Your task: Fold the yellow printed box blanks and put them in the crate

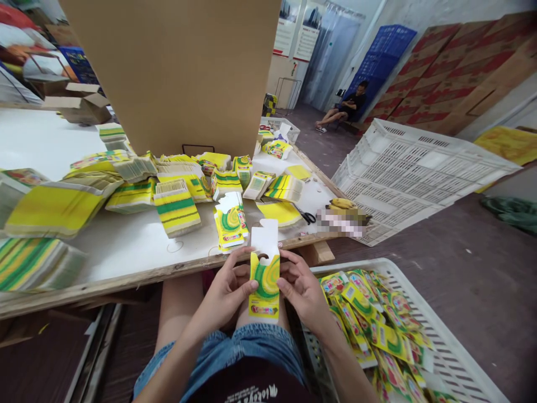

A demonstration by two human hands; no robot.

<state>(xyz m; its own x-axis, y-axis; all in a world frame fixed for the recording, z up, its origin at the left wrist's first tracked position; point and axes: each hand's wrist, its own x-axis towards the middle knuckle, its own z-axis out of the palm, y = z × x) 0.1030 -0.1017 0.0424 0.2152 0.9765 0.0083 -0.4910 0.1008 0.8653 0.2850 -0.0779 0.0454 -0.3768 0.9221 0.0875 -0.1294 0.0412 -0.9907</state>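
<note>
Between my two hands I hold a small yellow and green carton [265, 282] upright above my lap, its white top flap standing open. My left hand [230, 285] grips its left edge, thumb on the front. On the opposite edge, my right hand [302, 288] pinches it with thumb and fingers. Just beyond, at the table's edge, lies a small pile of similar flat cartons [230, 221]. Bundles of flattened yellow and green cartons [176, 207] are spread across the white table [138, 246].
A white crate [444, 330] of filled-looking cartons stands at my right. Black scissors [308, 216] and bananas [343, 204] lie at the table's right end. Stacked white crates [403, 173] stand beyond. A large cardboard panel [176, 73] rises behind the bundles. A person [350, 106] sits at the back.
</note>
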